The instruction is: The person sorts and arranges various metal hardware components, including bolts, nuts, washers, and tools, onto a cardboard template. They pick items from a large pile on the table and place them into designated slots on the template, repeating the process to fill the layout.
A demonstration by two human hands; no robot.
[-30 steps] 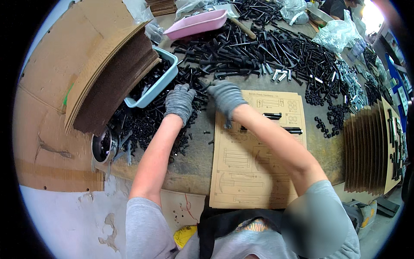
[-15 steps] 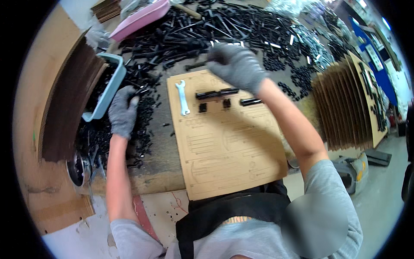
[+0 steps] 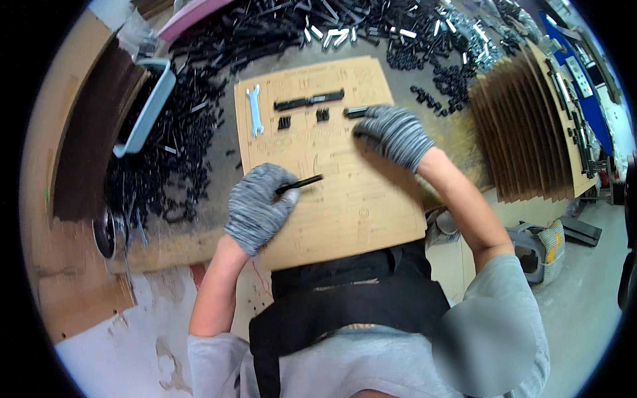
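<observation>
Both my hands wear grey striped gloves. My left hand [image 3: 260,207] is closed round a short black rod [image 3: 304,183], held over the lower left part of a printed cardboard sheet [image 3: 312,225]. My right hand [image 3: 396,138] hovers at the sheet's right side with its fingers curled together; what they hold, if anything, is hidden. Beside its fingertips a black tube [image 3: 355,113] lies partly covered. Along the top of the sheet rest a silver open-end wrench [image 3: 255,111], a long black bar [image 3: 309,100] and two small black blocks, one on the left [image 3: 284,123] and one on the right [image 3: 322,115].
Loose black parts [image 3: 166,159] pile up at the left by a light-blue tray [image 3: 147,109]. More black pieces [image 3: 265,33] and some silver ones spread across the back. Upright cardboard sheets [image 3: 521,132] stand at the right, brown ones [image 3: 93,132] at the left.
My left hand has come from the parts pile onto the sheet with a black rod. My right hand has moved down from the far pile to beside the black tube. The view has shifted.
</observation>
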